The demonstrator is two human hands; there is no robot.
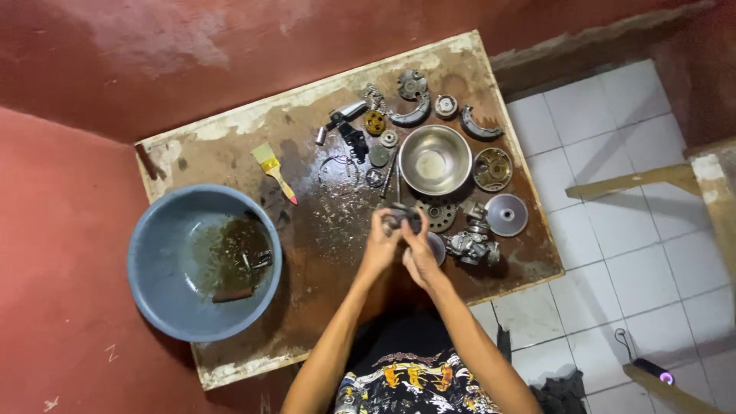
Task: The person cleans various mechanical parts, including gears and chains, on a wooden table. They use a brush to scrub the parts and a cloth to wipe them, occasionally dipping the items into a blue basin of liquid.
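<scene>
A small dark metal engine part (pixel 404 217) is held between both hands above the near middle of the stained brown wooden table (pixel 230 138). The left hand (pixel 380 245) is closed on its left side, the right hand (pixel 420 257) on its right, so it lies directly between them, neither hand nearer. Its long axis cannot be told. A grey metal carburettor (pixel 473 247) lies just right of the right hand.

The single head camera looks almost straight down from well above the surface (pixel 322 230), taking in the whole board, both forearms and the tiled floor (pixel 613 230) alongside.
</scene>
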